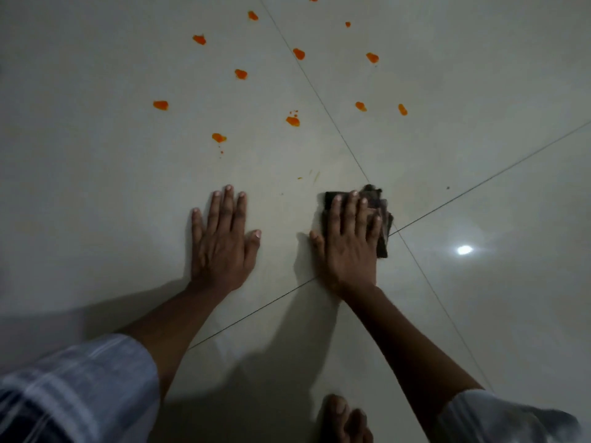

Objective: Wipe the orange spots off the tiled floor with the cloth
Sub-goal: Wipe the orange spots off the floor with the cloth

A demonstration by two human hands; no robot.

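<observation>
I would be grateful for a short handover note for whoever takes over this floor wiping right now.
Left hand: flat on the floor, empty, bracing.
Right hand: spread flat on the dark cloth, pressing it to the floor at the tile joint.
Done: the patch near the hands looks mostly clean, with faint orange streaks just ahead.
Left: the orange spots scattered farther ahead on both sides of the joint, all unwiped.

Bare tiled floor [96, 187] ahead of both hands, only orange spots [292, 121] beyond.
</observation>
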